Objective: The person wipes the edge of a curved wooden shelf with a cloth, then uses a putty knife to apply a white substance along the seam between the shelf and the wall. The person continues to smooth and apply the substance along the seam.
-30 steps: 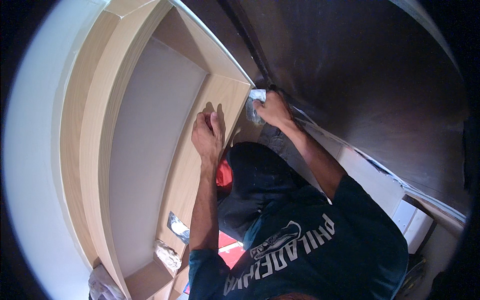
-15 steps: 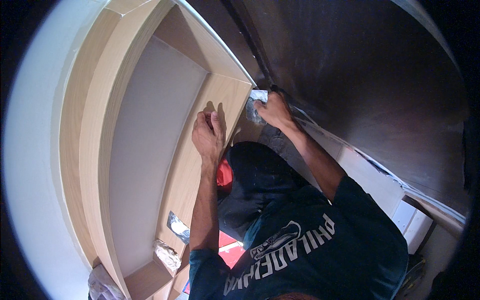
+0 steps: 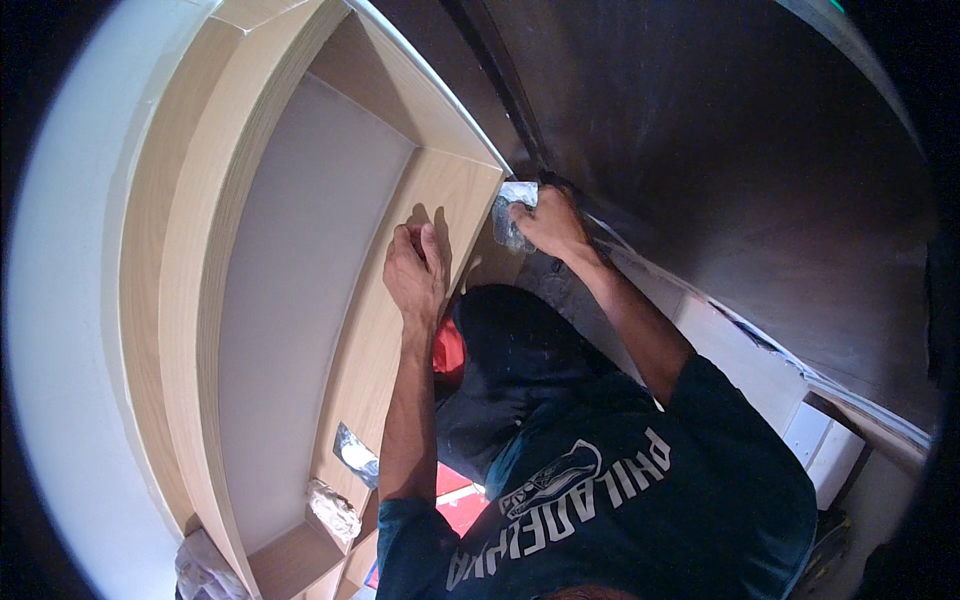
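Note:
In my right hand (image 3: 552, 222) is a flat putty knife (image 3: 515, 228), its metal blade smeared with white putty. The fingers are closed on its far side, with the thumb laid on the blade. The blade is by the end corner of the wooden shelf unit, next to the dark panel. Over the pale wooden board (image 3: 380, 345) my left hand (image 3: 413, 268) is loosely closed, fingers curled in and nothing visible in them. A second putty-smeared blade (image 3: 356, 453) lies on the board near my left forearm, beside a crumpled whitish lump (image 3: 334, 511).
A large dark panel (image 3: 720, 160) rises at the right. The wooden shelf frame (image 3: 200, 300) curves along the left beside a white wall (image 3: 70, 300). A grey cloth (image 3: 207, 568) sits at the lower left. Red material (image 3: 462, 510) shows below my legs, and a white box-like piece (image 3: 825, 450) stands at the right.
My right hand and the putty knife have shifted very slightly. My left hand is in the same place.

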Available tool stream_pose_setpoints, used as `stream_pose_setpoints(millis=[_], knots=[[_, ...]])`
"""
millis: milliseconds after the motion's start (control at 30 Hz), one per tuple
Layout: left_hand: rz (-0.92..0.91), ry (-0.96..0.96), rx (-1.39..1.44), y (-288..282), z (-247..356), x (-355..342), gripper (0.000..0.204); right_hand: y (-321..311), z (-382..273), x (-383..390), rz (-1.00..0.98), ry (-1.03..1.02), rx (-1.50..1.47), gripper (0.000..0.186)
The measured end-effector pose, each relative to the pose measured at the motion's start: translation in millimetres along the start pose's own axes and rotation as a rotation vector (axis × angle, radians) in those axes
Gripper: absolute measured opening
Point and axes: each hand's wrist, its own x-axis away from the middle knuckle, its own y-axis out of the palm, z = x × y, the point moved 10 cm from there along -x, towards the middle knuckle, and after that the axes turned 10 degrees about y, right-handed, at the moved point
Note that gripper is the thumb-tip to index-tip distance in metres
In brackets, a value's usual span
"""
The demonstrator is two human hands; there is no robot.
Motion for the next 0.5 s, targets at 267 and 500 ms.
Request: stream_pose_setpoints(millis=[267, 500], knots=[[0.011, -0.009, 0.022, -3.2, 5.2, 1.7, 0.04, 2.3, 15.1, 8.5, 0.067, -0.025, -0.41, 0.024], [0.028, 0.05, 0.012, -2.4, -0.4, 4.4, 0.021, 12.2, 22.2, 16.0, -0.023, -0.021, -0.343, 0.027]])
